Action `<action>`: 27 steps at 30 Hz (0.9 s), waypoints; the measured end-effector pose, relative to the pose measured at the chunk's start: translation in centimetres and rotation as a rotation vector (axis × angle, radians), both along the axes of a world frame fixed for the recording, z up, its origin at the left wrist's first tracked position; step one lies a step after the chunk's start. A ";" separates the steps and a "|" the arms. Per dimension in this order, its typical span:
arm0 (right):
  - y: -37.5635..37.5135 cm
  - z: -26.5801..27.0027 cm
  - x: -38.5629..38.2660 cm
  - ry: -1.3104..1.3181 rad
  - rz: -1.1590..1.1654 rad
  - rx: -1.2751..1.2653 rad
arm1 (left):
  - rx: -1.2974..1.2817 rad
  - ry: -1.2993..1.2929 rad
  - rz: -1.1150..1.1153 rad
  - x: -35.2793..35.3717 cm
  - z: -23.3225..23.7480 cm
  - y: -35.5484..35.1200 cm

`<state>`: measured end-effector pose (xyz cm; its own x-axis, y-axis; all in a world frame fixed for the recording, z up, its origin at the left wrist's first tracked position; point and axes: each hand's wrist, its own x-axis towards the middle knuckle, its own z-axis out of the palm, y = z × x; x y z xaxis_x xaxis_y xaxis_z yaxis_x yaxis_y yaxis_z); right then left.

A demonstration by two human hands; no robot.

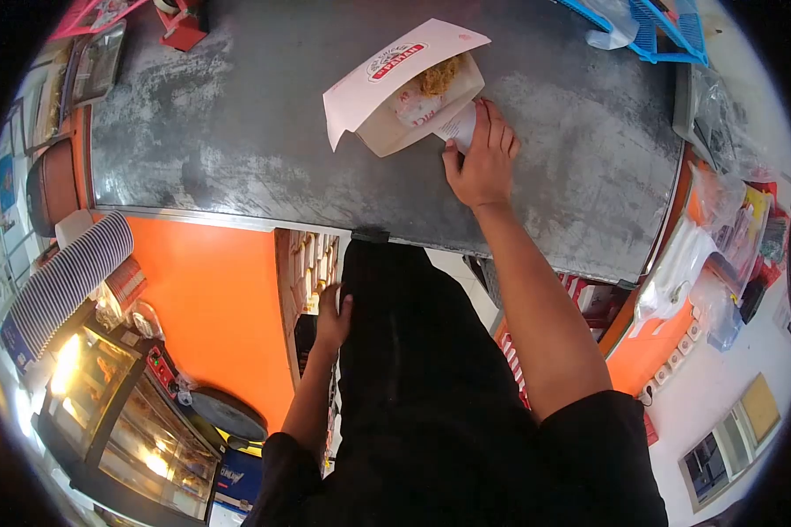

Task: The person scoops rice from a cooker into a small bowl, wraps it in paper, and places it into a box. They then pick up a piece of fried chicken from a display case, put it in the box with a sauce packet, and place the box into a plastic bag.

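On the dark worktop [264, 105] sits a white takeaway box [404, 61] with red and black print, its lid raised at a slant. Inside lie a piece of fried chicken [439, 76] and a white printed wrapped packet [417, 105]. My right hand [486, 162] is at the box's right end, thumb and fingers closed around its small printed end flap [459, 128]. Below the worktop's front edge, my left hand [332, 321] hangs beside the black apron [395, 334], thumb and fingers apart with nothing in them.
At the lower left stands a lit glass food warmer [141, 430], with a long stack of cups [75, 272] above it. A blue plastic rack [659, 31] sits at the back right. Plastic bags [677, 272] hang off the right side. An orange panel [202, 307] is below the worktop.
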<state>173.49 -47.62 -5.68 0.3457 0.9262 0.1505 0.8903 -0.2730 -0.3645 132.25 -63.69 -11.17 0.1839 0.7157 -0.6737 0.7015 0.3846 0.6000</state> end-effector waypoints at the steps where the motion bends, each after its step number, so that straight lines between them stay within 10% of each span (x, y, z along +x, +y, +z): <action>1: 0.0 0.0 0.0 -0.009 -0.006 -0.020 | -0.132 0.131 0.065 -3.2 -2.8 -3.0; 5: 0.1 0.0 0.0 -0.030 -0.011 -0.050 | -0.774 -0.052 0.643 -2.2 1.9 -3.9; 8: 0.1 0.0 -0.2 -0.041 -0.013 -0.052 | -0.604 0.079 0.418 -2.1 2.4 -2.8; 10: 0.2 0.2 -0.4 -0.031 -0.023 -0.063 | -0.575 0.245 -0.125 0.5 6.5 2.5; 14: 0.5 0.9 -0.3 -0.015 0.004 -0.032 | -0.449 -0.430 0.317 6.8 13.3 11.0; 20: 0.2 0.9 -0.2 -0.037 0.005 -0.118 | 0.187 -0.389 0.240 12.3 14.6 15.7; 27: -0.7 2.3 0.1 0.020 0.033 -0.082 | 0.249 -0.436 0.054 16.0 12.5 14.9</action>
<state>173.63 -48.29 -3.43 0.3165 0.9462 0.0675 0.8923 -0.2728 -0.3597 148.26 -48.82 1.37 0.3686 0.8611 -0.3503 0.3486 0.2212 0.9108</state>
